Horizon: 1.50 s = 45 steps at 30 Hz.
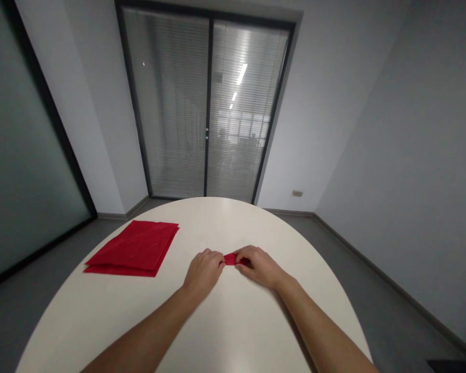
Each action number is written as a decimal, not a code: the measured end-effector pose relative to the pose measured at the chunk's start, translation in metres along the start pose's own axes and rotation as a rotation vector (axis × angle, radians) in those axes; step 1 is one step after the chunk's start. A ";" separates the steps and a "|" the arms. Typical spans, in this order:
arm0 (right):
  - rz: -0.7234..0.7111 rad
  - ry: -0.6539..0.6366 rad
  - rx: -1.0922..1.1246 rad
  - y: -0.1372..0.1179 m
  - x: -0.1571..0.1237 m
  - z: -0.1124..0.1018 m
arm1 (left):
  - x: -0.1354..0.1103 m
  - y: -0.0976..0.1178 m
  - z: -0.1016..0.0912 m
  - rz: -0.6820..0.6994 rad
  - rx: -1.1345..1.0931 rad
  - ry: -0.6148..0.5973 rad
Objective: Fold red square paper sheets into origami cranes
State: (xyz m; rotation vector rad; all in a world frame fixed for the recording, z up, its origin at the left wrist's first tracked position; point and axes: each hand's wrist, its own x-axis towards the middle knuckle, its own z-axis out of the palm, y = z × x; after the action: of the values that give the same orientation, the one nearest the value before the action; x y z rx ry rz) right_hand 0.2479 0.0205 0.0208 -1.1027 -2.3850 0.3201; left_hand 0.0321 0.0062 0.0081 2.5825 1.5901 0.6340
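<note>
Red strip [229, 259] is located over the middle of the round table [221, 326]; contact with the tabletop cannot be determined. Left hand [204, 270] is closed, its fingertips pinching the left end of the strip. Right hand [259, 265] grips the right end between thumb and fingers. Only a short section is exposed between the hands. Folded red sheets [134, 246] lie flat, in layers, on the table's left side, near its edge. Glass panels with blinds [174, 114] stand beyond the table's far edge.
</note>
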 end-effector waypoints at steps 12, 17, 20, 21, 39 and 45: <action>-0.040 0.009 -0.037 0.004 0.000 0.004 | -0.001 -0.003 0.005 0.014 -0.032 0.025; -0.039 -0.024 -0.073 0.005 0.001 0.004 | -0.001 -0.003 0.005 0.023 -0.023 0.013; -0.064 -0.039 -0.090 0.003 0.002 0.003 | 0.000 -0.003 0.005 0.037 0.002 -0.006; -0.064 -0.040 -0.096 0.002 0.002 0.002 | 0.000 -0.003 0.005 0.040 0.010 -0.008; -0.017 0.004 -0.103 -0.005 0.005 0.003 | -0.001 -0.001 0.004 0.017 -0.016 0.017; 0.014 0.029 0.003 -0.003 0.005 0.009 | -0.002 -0.003 0.006 0.025 -0.049 0.039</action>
State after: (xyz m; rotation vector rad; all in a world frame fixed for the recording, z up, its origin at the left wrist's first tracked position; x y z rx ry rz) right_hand 0.2391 0.0222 0.0159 -1.1162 -2.3518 0.3108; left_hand 0.0314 0.0072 0.0016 2.5737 1.5353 0.7198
